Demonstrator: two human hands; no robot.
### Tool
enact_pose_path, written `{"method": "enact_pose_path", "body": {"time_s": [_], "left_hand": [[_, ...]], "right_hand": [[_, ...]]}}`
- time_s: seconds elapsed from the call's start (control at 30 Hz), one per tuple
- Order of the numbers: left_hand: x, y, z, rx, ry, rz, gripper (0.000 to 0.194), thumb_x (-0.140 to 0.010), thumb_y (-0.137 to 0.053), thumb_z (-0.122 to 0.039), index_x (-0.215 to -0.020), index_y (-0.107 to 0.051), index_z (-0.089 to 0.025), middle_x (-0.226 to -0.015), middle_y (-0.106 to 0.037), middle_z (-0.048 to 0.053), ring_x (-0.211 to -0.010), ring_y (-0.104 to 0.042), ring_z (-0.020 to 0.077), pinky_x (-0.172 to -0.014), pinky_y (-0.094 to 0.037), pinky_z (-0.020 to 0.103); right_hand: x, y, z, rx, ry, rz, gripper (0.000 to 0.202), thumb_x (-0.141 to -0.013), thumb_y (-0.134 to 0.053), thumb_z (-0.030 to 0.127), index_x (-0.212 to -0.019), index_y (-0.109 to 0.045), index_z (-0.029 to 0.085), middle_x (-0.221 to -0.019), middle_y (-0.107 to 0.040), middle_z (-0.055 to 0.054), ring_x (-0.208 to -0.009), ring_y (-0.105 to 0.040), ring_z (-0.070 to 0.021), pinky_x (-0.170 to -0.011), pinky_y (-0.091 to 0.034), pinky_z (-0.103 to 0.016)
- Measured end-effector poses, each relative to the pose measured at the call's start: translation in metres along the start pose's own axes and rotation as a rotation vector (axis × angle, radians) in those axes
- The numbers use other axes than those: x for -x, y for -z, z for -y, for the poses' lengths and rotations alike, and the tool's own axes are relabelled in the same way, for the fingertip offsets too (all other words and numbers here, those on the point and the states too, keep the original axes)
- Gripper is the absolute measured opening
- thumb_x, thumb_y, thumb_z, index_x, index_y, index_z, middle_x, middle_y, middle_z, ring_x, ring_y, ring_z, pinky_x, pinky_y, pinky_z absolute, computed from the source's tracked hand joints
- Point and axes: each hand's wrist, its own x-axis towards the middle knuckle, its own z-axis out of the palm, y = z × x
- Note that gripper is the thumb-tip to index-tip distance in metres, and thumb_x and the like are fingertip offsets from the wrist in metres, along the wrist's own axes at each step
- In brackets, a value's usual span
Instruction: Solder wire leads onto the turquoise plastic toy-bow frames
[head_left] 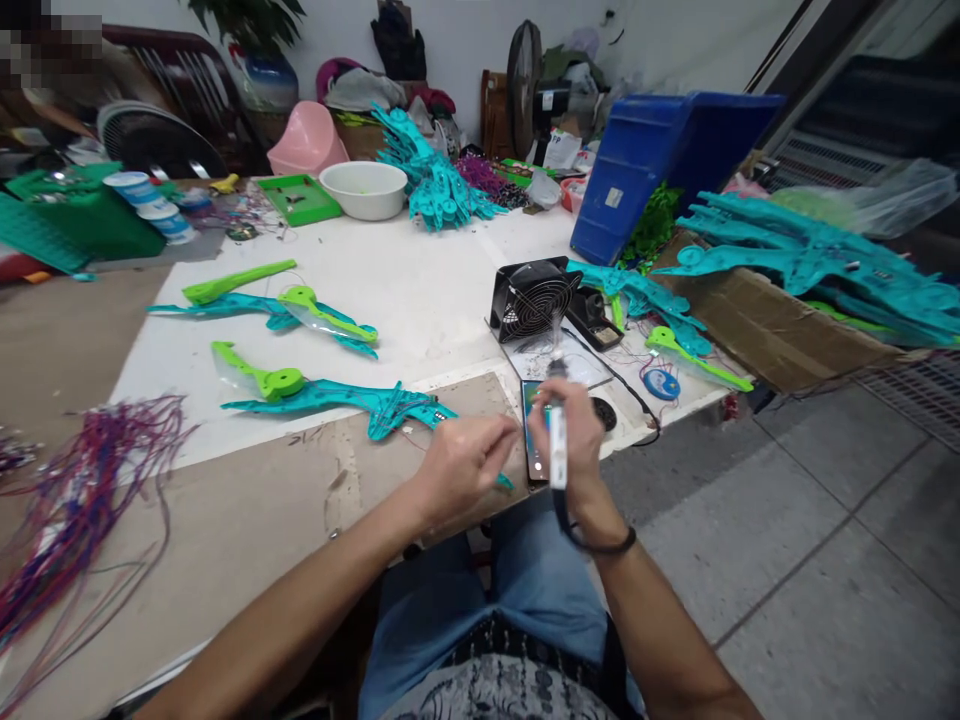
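Note:
My right hand [574, 430] grips a soldering iron [558, 450] by its white handle, its tip pointing away from me and its black cord looping past my wrist. Under that hand lies a phone [534, 440] with its screen lit. My left hand [472, 460] is closed in a pinch over the table's front edge; what its fingers hold, if anything, is hidden. A turquoise plastic toy part [352, 393] with thin wires lies just beyond it, partly covered by the left hand. A lime green piece [281, 383] rests against its left end.
A black fan [529, 300] and a soldering stand [596, 320] stand ahead of my right hand. Bundled wires [97, 490] lie left. Another turquoise part [247, 305], a white basin [365, 190], a blue bin [630, 170] and a cardboard box [765, 325] of turquoise parts stand around.

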Motion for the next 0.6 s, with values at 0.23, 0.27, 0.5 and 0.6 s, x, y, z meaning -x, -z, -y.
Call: {"method": "enact_pose_path", "body": {"time_s": [0.23,0.27,0.5,0.6], "left_hand": [[-0.004,0.012,0.005,0.274,0.331,0.012,0.022,-0.088,-0.053,-0.029,-0.08,-0.068,-0.016,-0.065,-0.066,0.001,-0.055,-0.055,0.0108,-0.051,-0.04,0.02],[-0.006,0.012,0.007,0.311,0.37,0.034,0.022,-0.087,-0.054,-0.031,-0.079,-0.068,-0.015,-0.064,-0.066,0.001,-0.055,-0.054,0.0109,-0.05,-0.04,0.02],[-0.014,0.002,0.013,0.528,0.543,0.092,0.025,-0.082,-0.059,-0.037,-0.077,-0.068,-0.014,-0.063,-0.066,0.002,-0.057,-0.057,0.0119,-0.054,-0.046,0.022],[-0.016,-0.002,0.015,0.56,0.59,0.138,0.027,-0.082,-0.058,-0.038,-0.078,-0.068,-0.013,-0.068,-0.069,0.005,-0.06,-0.061,0.0135,-0.058,-0.05,0.024]], "right_hand": [[0.0,0.07,-0.065,0.31,-0.13,-0.133,0.021,-0.083,-0.063,0.035,-0.098,-0.059,0.021,-0.087,-0.067,-0.005,-0.078,-0.065,-0.02,-0.075,-0.05,-0.033],[0.011,0.083,-0.07,0.357,-0.128,-0.123,0.022,-0.084,-0.063,0.038,-0.097,-0.06,0.021,-0.087,-0.067,-0.006,-0.079,-0.065,-0.0206,-0.075,-0.05,-0.033],[0.076,0.128,-0.109,0.544,-0.088,-0.022,0.021,-0.087,-0.053,0.037,-0.089,-0.063,0.018,-0.08,-0.067,-0.009,-0.075,-0.063,-0.0241,-0.069,-0.05,-0.037],[0.077,0.108,-0.124,0.418,-0.1,-0.025,0.027,-0.085,-0.059,0.042,-0.097,-0.06,0.017,-0.097,-0.07,-0.012,-0.089,-0.066,-0.0249,-0.08,-0.052,-0.039]]}}
